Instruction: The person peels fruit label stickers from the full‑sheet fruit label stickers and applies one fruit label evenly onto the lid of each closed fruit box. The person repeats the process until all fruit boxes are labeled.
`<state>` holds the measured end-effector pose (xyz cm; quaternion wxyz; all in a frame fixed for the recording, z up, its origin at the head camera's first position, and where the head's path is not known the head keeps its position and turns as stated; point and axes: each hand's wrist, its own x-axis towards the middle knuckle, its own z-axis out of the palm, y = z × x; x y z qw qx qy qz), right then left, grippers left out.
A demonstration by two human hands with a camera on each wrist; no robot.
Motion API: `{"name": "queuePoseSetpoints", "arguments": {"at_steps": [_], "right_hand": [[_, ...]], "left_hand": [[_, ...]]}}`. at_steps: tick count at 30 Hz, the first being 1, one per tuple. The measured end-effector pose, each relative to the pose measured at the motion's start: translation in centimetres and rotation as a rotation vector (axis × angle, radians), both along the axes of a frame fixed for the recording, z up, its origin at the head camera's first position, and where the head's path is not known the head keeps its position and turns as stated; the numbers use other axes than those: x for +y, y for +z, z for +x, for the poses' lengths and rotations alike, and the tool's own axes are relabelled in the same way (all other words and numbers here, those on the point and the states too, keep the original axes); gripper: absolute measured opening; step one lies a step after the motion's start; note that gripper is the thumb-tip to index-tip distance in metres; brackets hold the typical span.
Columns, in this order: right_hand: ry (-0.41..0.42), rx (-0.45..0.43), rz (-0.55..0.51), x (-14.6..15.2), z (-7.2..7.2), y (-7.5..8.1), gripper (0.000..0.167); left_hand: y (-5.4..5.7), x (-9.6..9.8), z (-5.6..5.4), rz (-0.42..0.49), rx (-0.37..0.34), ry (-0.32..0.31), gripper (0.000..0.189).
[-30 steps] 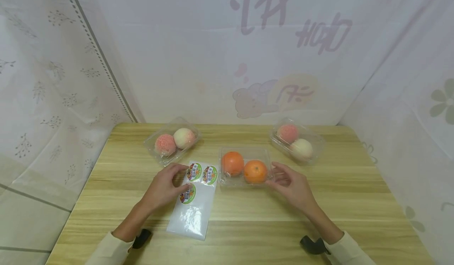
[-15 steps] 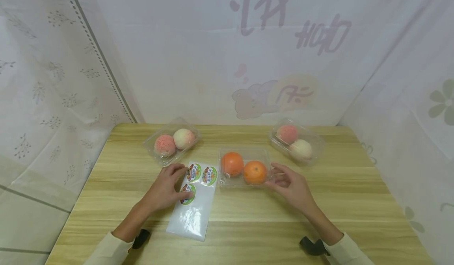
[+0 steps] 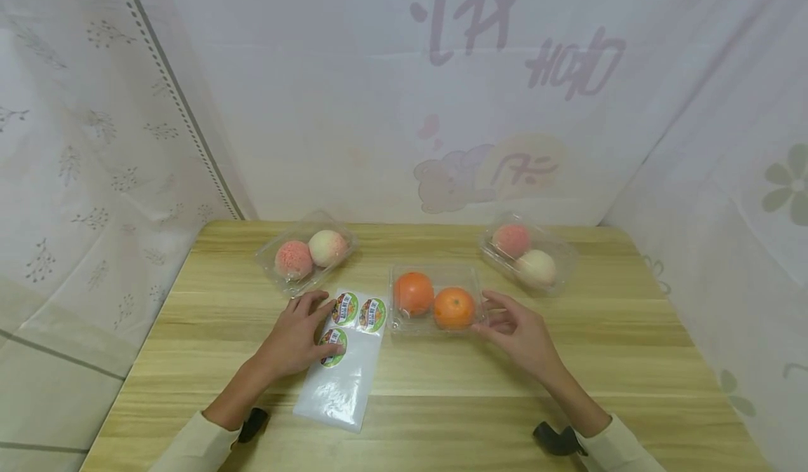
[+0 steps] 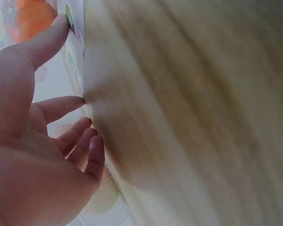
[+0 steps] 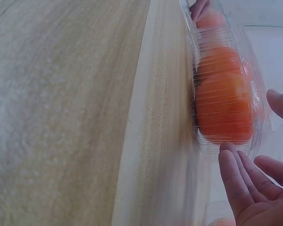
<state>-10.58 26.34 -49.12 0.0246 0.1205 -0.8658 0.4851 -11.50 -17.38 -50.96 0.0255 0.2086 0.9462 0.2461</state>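
My left hand point(image 3: 293, 339) rests at the left side of a white sheet of round fruit stickers point(image 3: 344, 388). Its thumb touches the lower sticker point(image 3: 334, 348), while the index fingertip is at the sheet's edge beside an upper sticker point(image 3: 344, 308). In the left wrist view the fingers point(image 4: 61, 109) are spread, with thumb and index apart. My right hand point(image 3: 520, 335) is at the right end of a clear plastic box point(image 3: 404, 328) holding two oranges point(image 3: 413, 293). Seen from the right wrist, its relaxed fingers point(image 5: 236, 179) touch the box's end; the thumb stands away from it.
Two more clear boxes with peach-like fruit stand at the back, one box point(image 3: 307, 253) on the left and another box point(image 3: 529, 253) on the right. A patterned cloth point(image 3: 353, 107) hangs behind the wooden table point(image 3: 467, 423).
My left thumb has moved a little down across the lower sticker. The sheet has shifted very slightly toward me. My right hand and the orange box stay nearly still.
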Motion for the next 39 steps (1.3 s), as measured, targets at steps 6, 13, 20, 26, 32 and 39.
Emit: {"name": "queuePoseSetpoints", "arguments": {"at_steps": [6, 13, 20, 26, 32, 39], "right_hand": [[0.001, 0.013, 0.004, -0.03, 0.04, 0.04, 0.063], [0.012, 0.021, 0.005, 0.02, 0.00, -0.04, 0.063], [0.023, 0.048, 0.016, 0.19, -0.16, -0.24, 0.063], [0.016, 0.022, 0.004, 0.13, -0.17, -0.11, 0.063], [0.015, 0.031, 0.025, 0.37, -0.36, -0.26, 0.062], [0.019, 0.032, 0.029, 0.62, -0.48, -0.48, 0.061]], "left_hand": [[0.15, 0.11, 0.00, -0.029, 0.017, -0.009, 0.086], [0.04, 0.16, 0.04, -0.013, 0.016, 0.003, 0.082], [0.02, 0.33, 0.19, 0.067, 0.039, 0.014, 0.073], [0.27, 0.38, 0.17, 0.197, -0.056, 0.074, 0.067], [0.40, 0.09, -0.07, 0.401, -0.162, 0.106, 0.065], [0.78, -0.15, 0.15, 0.520, -0.307, 0.105, 0.071]]}}
